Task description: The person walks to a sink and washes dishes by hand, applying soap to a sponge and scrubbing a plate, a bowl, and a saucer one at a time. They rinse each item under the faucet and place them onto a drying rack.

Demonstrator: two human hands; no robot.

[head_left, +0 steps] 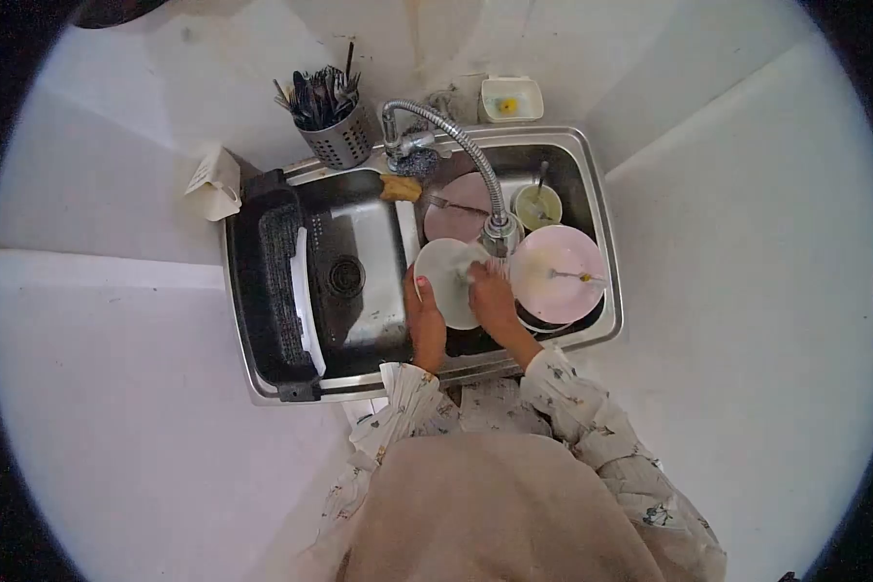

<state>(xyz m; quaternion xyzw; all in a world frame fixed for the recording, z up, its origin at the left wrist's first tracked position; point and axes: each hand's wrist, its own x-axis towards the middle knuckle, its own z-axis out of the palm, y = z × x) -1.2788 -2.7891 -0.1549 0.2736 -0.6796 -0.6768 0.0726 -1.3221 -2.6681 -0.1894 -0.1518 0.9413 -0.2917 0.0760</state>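
Observation:
My left hand is closed on the left rim of a white plate, which is held over the divider side of the right sink basin. My right hand is pressed against the plate's inner right side, its fingers closed; whatever is in them is blurred. The faucet head hangs just above my right hand. Beside it a pink plate lies on other dishes with a fork on it. Behind are another pink plate with a fork and a greenish cup with cutlery inside.
A perforated metal holder full of cutlery stands behind the sink. A soap dish sits at the back, and a yellow-brown cloth or sponge rests near the divider. The left basin has a black rack along its left side.

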